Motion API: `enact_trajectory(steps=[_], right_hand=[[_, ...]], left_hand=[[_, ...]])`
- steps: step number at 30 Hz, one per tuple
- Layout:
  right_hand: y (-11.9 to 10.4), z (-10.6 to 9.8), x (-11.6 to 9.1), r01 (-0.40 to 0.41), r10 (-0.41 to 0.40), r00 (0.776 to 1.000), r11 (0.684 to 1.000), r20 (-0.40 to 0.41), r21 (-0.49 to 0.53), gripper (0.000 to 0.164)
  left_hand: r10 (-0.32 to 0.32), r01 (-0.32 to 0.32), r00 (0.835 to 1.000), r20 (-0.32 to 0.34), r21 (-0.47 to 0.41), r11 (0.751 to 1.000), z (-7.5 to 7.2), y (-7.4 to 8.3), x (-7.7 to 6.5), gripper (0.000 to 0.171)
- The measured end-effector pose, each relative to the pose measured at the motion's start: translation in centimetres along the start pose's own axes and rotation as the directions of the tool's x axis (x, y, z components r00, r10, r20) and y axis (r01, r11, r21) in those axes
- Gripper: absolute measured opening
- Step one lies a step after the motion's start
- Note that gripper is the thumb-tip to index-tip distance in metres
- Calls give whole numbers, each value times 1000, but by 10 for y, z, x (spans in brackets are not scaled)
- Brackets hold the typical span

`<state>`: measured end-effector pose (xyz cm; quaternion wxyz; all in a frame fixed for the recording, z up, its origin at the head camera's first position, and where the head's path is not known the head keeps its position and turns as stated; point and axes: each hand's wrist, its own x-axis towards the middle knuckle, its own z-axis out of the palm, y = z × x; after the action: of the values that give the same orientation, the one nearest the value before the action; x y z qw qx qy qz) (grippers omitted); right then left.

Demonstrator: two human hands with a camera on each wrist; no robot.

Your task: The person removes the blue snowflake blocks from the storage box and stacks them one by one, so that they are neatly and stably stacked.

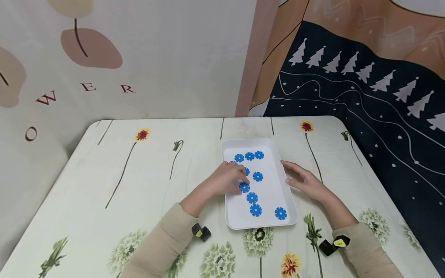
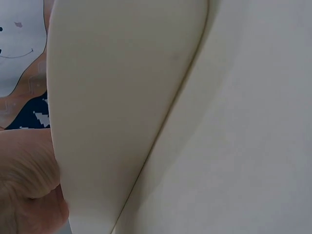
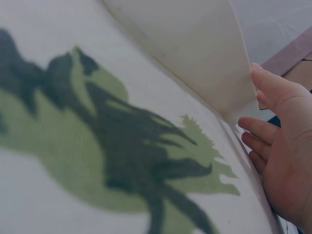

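Note:
A white rectangular tray (image 1: 267, 193) lies on the table with several blue notched plastic discs in it. My left hand (image 1: 227, 178) reaches over the tray's left wall, fingers bent down. Its thumb and index finger pinch at the edges of one blue notched disc (image 1: 244, 188). Other discs are partly hidden behind its fingers. In the left wrist view, the tray wall (image 2: 112, 97) covers the fingertips of that hand (image 2: 29, 180). My right hand (image 1: 307, 183) has its fingers loosely spread at the tray's right wall. The right wrist view shows its fingertips at the wall (image 3: 204, 53).
Three discs form a row at the far end, including a disc (image 1: 249, 156) in its middle. A lone disc (image 1: 281, 213) lies in the near right corner. The flower-print tablecloth (image 1: 194, 162) surrounds the tray, with a wall (image 1: 180, 69) behind.

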<state>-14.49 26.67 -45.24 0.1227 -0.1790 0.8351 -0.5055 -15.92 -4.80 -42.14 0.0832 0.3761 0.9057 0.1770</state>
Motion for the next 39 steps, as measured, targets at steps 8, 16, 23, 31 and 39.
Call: enact_trajectory(steps=[8,16,23,31,39], right_hand=[[-1,-1,-1,9,-9,1000,1000,2,9,61],[0,1,-1,18,-18,1000,1000,1,10,60],[-2,0,0,20,-20,1000,1000,6,17,61],[0,0,-1,20,-20,1000,1000,10,13,61],[1,0,0,26,-26,1000,999,6,19,60]], left_hand=[[-21,20,1000,21,25,999,-2,2,3,32],[9,-9,1000,9,26,1000,-3,1,0,30],[44,-48,996,-75,-52,997,1,-6,-2,29],[99,-125,982,-158,-164,978,0,-11,-5,30],[66,-126,964,-257,-222,967,-12,-6,-16,29]])
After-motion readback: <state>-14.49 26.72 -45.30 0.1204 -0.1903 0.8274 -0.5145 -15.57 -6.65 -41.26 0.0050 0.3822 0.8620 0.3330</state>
